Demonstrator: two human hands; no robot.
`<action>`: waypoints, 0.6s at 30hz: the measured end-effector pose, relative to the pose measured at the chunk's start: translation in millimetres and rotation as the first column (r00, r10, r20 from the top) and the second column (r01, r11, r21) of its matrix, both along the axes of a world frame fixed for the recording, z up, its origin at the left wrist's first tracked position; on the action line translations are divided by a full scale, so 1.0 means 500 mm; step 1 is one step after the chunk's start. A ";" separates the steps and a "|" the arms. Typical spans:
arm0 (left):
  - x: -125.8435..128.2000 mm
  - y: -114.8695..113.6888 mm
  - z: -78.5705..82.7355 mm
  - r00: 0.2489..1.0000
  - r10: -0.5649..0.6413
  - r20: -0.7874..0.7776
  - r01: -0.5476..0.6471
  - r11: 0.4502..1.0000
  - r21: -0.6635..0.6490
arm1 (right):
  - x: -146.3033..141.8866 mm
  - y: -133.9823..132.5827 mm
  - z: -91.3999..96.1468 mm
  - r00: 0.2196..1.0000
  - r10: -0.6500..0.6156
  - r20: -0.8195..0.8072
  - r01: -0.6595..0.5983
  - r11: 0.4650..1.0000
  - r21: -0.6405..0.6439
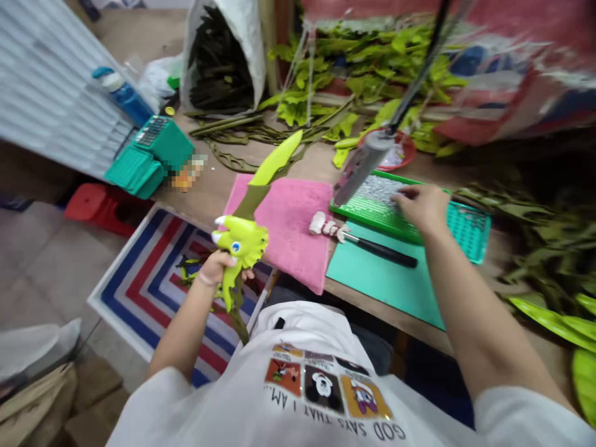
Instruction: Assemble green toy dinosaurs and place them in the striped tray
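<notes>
My left hand [217,268] is closed round the handle of a toy sword [243,242], which has a yellow-green horned dinosaur head with a blue eye as its hilt. Its blade, dark olive low down and bright yellow-green at the tip, points up over a pink cloth [298,230]. My right hand [426,208] reaches over a green tray [372,214] of small silvery pieces. Its thumb and fingertips are pinched together at the pieces; whatever lies between them is too small to make out. A grey cylindrical tool [363,167] hangs on a black cord just left of that hand.
On a teal mat [386,273] lies a black-handled tool [386,251] with a white wrapped end. A teal perforated tray [468,233] sits at right. Yellow-green parts [363,56] pile up behind, near a red bowl [404,152]. Teal boxes [162,143] stand at left, above a striped bin [139,279].
</notes>
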State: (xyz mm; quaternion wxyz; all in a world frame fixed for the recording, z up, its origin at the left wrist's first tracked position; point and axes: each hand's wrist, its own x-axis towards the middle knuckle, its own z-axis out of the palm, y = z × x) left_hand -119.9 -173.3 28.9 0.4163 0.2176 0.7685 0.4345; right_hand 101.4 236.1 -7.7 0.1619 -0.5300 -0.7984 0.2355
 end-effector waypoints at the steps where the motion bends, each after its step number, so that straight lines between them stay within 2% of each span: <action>1: -0.013 0.015 -0.008 0.998 0.007 0.068 -0.007 1.000 -0.002 | -0.002 -0.004 0.001 0.999 -0.035 -0.021 0.034 0.999 -0.031; 3: -0.035 0.036 -0.028 0.985 0.028 0.170 -0.030 1.000 0.009 | -0.002 -0.010 0.005 0.994 -0.096 -0.051 0.093 0.994 -0.054; 5: -0.047 0.048 -0.047 0.955 0.052 0.291 -0.077 0.994 0.073 | 0.001 -0.016 0.012 0.985 -0.148 -0.090 0.145 0.989 -0.035; 9: -0.045 0.057 -0.068 0.842 0.064 0.536 -0.182 0.968 0.171 | 0.014 -0.056 0.033 0.944 -0.196 -0.266 0.205 0.979 0.003; 11: -0.041 0.056 -0.072 0.789 0.072 0.610 -0.214 0.963 0.162 | 0.017 -0.100 0.048 0.908 -0.140 -0.395 0.152 0.988 -0.001; 13: -0.042 0.054 -0.071 0.760 0.069 0.647 -0.233 0.957 0.172 | 0.013 -0.159 0.064 0.838 -0.065 -0.542 0.078 0.997 0.000; 15: -0.045 0.052 -0.066 0.759 0.039 0.650 -0.226 0.952 0.207 | -0.002 -0.225 0.080 0.770 -0.042 -0.637 0.058 0.998 0.006; 18: -0.048 0.049 -0.050 0.776 -0.022 0.630 -0.187 0.946 0.264 | -0.040 -0.319 0.105 0.720 0.113 -0.685 -0.114 0.993 0.045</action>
